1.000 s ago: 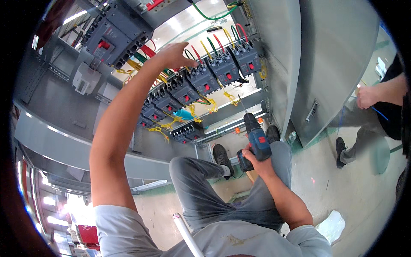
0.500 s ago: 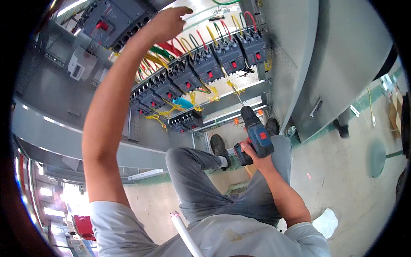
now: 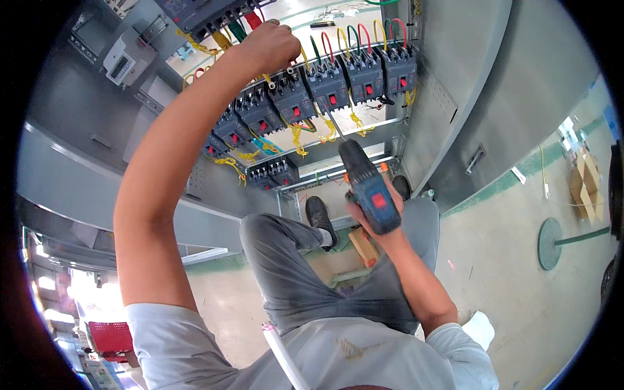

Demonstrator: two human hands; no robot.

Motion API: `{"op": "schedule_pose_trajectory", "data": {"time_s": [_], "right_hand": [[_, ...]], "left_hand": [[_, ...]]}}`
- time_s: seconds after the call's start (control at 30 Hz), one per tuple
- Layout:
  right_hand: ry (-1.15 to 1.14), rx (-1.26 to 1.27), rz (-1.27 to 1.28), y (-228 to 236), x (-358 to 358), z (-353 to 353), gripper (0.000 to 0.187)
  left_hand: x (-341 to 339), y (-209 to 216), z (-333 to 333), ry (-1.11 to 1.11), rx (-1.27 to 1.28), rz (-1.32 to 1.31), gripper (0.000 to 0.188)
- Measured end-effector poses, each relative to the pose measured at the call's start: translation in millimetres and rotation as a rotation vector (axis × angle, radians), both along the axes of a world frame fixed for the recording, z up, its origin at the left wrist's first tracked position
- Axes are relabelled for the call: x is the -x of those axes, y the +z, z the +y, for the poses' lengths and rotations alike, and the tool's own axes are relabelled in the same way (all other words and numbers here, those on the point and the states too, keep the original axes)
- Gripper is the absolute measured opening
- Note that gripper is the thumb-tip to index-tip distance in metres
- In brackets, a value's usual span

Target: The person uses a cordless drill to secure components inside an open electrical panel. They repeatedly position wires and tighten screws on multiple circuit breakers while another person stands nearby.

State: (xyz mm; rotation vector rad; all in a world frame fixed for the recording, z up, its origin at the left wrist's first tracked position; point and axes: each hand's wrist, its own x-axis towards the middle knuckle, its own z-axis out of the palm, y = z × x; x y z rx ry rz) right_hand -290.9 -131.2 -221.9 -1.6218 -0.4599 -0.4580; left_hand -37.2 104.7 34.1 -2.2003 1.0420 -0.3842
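Observation:
My left hand (image 3: 274,49) reaches over a row of dark grey circuit breakers with red switches, just above one breaker (image 3: 290,97). Its fingers are curled down among the coloured wires, and whatever they pinch is hidden. In my right hand (image 3: 390,238) is a dark blue and black cordless drill (image 3: 368,185). A long thin bit (image 3: 336,125) points from it up toward the breakers; I cannot tell whether its tip touches one. Red, yellow and green wire loops (image 3: 361,38) rise from the breakers' far ends. Thin yellow wires (image 3: 296,140) hang in bundles at their near side.
A larger breaker (image 3: 207,14) sits at the upper left, near a white meter-like device (image 3: 125,58). The cabinet's grey door (image 3: 500,123) stands at the right. Below are my knees, a small cardboard box (image 3: 364,247) between my feet, and a round-based stand (image 3: 550,244) on the floor.
My left hand has come down and right from above the wires, its pointing finger now curled in. The drill has shifted left and turned, its bit now at a breaker further left.

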Motion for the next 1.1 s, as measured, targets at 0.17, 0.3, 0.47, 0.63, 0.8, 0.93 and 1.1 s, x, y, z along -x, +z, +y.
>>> {"op": "schedule_pose_trajectory", "data": {"time_s": [0.17,0.3,0.47,0.63,0.8,0.93,1.1], "right_hand": [[-0.186,-0.051,-0.224,33.2,-29.7,53.4,0.055],[-0.239,-0.100,-0.167,29.2,-36.2,83.3,0.060],[-0.346,-0.092,-0.168,20.4,-48.5,104.9,0.062],[-0.352,-0.111,-0.094,27.4,-43.4,119.0,0.063],[-0.280,-0.109,-0.076,26.3,-42.8,122.6,0.069],[-0.256,-0.112,-0.056,21.6,-45.9,120.3,0.069],[-0.203,-0.155,0.009,32.3,-41.7,120.9,0.071]], "left_hand": [[0.6,-5.5,-3.7,0.066,0.029,-0.017,0.008],[-1.0,-11.4,-0.9,-0.009,0.058,-0.060,0.005],[-2.1,-14.5,1.9,-0.081,0.090,-0.105,0.005],[-5.9,-17.9,3.6,-0.029,0.072,-0.063,0.006],[-6.4,-18.5,-1.4,0.037,-0.002,-0.066,0.014],[-3.9,-16.3,-5.7,0.055,-0.005,-0.055,0.015],[-2.9,-14.4,-3.8,0.053,0.027,-0.060,0.017]]}}
